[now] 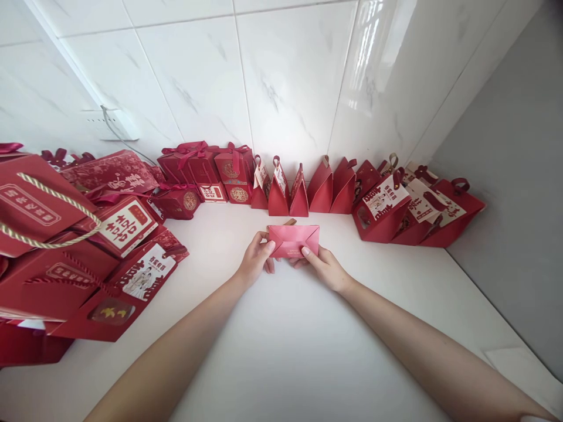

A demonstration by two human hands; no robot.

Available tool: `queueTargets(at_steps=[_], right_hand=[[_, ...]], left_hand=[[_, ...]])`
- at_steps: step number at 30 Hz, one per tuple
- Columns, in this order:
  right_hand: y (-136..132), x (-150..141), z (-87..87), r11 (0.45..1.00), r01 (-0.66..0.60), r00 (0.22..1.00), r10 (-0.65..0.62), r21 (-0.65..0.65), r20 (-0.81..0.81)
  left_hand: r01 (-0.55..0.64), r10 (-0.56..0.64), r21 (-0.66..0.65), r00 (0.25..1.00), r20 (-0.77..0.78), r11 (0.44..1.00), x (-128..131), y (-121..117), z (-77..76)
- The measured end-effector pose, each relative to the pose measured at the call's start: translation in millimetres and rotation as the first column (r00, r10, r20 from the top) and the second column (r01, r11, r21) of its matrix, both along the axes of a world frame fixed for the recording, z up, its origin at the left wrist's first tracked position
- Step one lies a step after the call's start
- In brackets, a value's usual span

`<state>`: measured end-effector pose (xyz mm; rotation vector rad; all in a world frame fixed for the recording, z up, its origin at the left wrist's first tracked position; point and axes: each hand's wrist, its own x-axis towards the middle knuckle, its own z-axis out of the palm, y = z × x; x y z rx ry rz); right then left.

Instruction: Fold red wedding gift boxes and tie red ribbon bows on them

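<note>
Between my two hands is a small red paper gift box [294, 235], tipped so that its folded rectangular base faces me. Faint pale print shows near the base's lower edge, and a bit of tan ribbon pokes out behind the top. My left hand [255, 256] grips the left end, thumb on the base and fingers behind. At the right end, my right hand [329, 268] presses its thumb near the lower corner, its fingers mostly hidden underneath. The box's far side is out of sight.
Several tent-shaped red boxes [278, 196] stand along the tiled wall [290, 76]. Tagged boxes [382, 202] cluster at the right, beside a grey panel [510, 205]. Ribboned boxes [233, 173] and rope-handled bags [39, 193] crowd the left of the white table [290, 351].
</note>
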<state>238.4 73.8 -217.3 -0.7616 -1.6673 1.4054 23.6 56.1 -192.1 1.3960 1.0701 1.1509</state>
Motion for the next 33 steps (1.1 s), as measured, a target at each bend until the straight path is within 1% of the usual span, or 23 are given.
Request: queueTargets(at_steps=[3, 5, 7, 8, 9, 10, 12, 14, 15, 16, 18, 19, 21, 23, 26, 28, 30, 33], right_hand=[[0, 0, -0.9, 1.0, -0.007, 1.0, 0.007, 0.006, 0.007], [-1, 0, -1.1, 0.999, 0.021, 0.999, -0.022, 0.029, 0.038], [-4, 0, 0.4, 0.99, 0.112, 0.992, -0.117, 0.09, 0.048], [-5, 0, 2.0, 0.974, 0.178, 0.982, -0.185, 0.142, 0.036], [-7, 0, 4.0, 0.947, 0.245, 0.967, -0.253, 0.209, 0.012], [-9, 0, 6.3, 0.908, 0.306, 0.949, -0.315, 0.286, -0.018], [-13, -1, 10.9, 0.81, 0.379, 0.917, -0.393, 0.448, -0.066], [-17, -2, 14.3, 0.721, 0.377, 0.906, -0.418, 0.582, -0.07], [-19, -2, 15.3, 0.691, 0.353, 0.909, -0.412, 0.631, -0.057], [-21, -2, 15.8, 0.671, 0.319, 0.916, -0.4, 0.669, -0.035], [-25, -3, 16.1, 0.651, 0.255, 0.929, -0.37, 0.715, 0.006], [-26, -3, 16.1, 0.652, 0.234, 0.935, -0.353, 0.721, 0.016], [-26, -4, 16.0, 0.681, 0.206, 0.95, -0.311, 0.703, 0.022], [-25, -5, 15.5, 0.74, 0.16, 0.967, -0.251, 0.653, 0.048], [-19, -5, 12.4, 0.844, 0.04, 0.983, -0.13, 0.535, 0.131], [-16, -5, 9.1, 0.889, -0.001, 0.983, -0.082, 0.457, 0.162], [-14, -4, 6.0, 0.916, 0.002, 0.982, -0.078, 0.402, 0.174], [-12, -4, 3.7, 0.93, 0.031, 0.981, -0.1, 0.367, 0.169]], left_hand=[[-0.004, 0.004, -0.014, 1.0, -0.014, 1.0, 0, 0, 0.3], [-0.012, 0.011, -0.012, 1.0, -0.029, 1.0, -1, 1, -1.8], [-0.035, 0.036, 0.041, 0.999, -0.018, 0.999, -1, 3, -5.2], [-0.046, 0.046, 0.083, 0.999, 0.005, 0.996, -1, 4, -7.0], [-0.045, 0.041, 0.118, 0.998, 0.038, 0.992, 0, 4, -8.3], [-0.035, 0.025, 0.137, 0.997, 0.075, 0.99, 1, 5, -9.2], [-0.016, -0.001, 0.135, 0.992, 0.123, 0.991, 2, 5, -9.1], [-0.019, 0.005, 0.114, 0.992, 0.123, 0.993, 3, 3, -7.1], [-0.021, 0.008, 0.111, 0.993, 0.118, 0.994, 4, 2, -5.8], [-0.011, -0.002, 0.112, 0.993, 0.115, 0.994, 4, 1, -4.6], [0.059, -0.072, 0.108, 0.99, 0.125, 0.992, 4, 0, -2.7], [0.094, -0.108, 0.111, 0.985, 0.134, 0.989, 3, 0, -2.2], [0.133, -0.151, 0.129, 0.978, 0.145, 0.983, 2, 1, -2.4], [0.137, -0.156, 0.145, 0.979, 0.129, 0.98, 2, 3, -3.4], [0.149, -0.163, 0.146, 0.983, 0.084, 0.978, 1, 3, -4.8], [0.157, -0.169, 0.141, 0.983, 0.074, 0.977, 0, 3, -5.1], [0.151, -0.161, 0.134, 0.984, 0.073, 0.979, 0, 3, -5.1], [0.145, -0.154, 0.115, 0.985, 0.072, 0.983, 0, 2, -4.5]])
